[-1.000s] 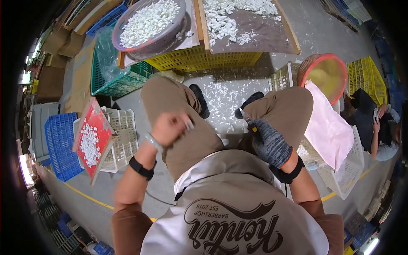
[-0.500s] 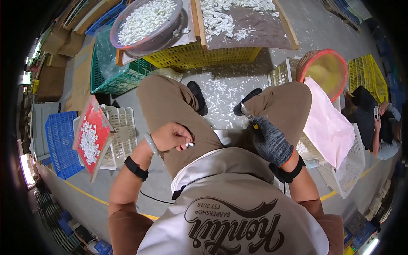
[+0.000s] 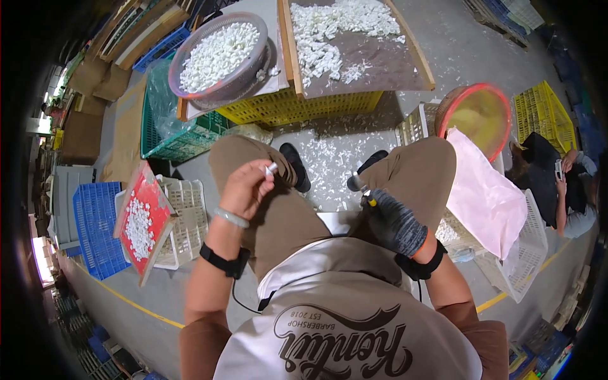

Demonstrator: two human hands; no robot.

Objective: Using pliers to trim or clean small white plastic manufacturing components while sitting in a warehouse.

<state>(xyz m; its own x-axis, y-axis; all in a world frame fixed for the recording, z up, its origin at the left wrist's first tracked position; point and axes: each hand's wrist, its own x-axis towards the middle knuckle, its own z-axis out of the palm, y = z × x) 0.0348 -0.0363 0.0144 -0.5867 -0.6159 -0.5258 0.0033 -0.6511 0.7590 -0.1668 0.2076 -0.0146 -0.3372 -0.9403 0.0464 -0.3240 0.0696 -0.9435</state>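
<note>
Above my left thigh, my left hand (image 3: pixel 249 187) is bare and pinches a small white piece (image 3: pixel 271 169) between thumb and fingertips. My right hand (image 3: pixel 398 221), in a grey knitted glove, is closed over my right thigh around a small knife (image 3: pixel 370 199) with a black and yellow handle. Its short blade points up and to the left, apart from the white piece. Ahead of my knees, many similar white pieces (image 3: pixel 316 60) lie heaped on a wood-edged board (image 3: pixel 373 66). More white pieces (image 3: pixel 221 56) fill a round plastic basket (image 3: pixel 180 82).
At my left, a red board (image 3: pixel 130 190) bearing white pieces rests on a cream crate (image 3: pixel 190 209). To my right are a red-rimmed basket (image 3: pixel 443 107) and a pink cloth (image 3: pixel 484 196) over a white crate. White scraps (image 3: pixel 323 164) litter the floor; a person (image 3: pixel 563 183) sits far right.
My left hand has risen forward and slightly left, lifting the white piece. The knife in my right hand now shows its blade more plainly. The whole view has shifted slightly.
</note>
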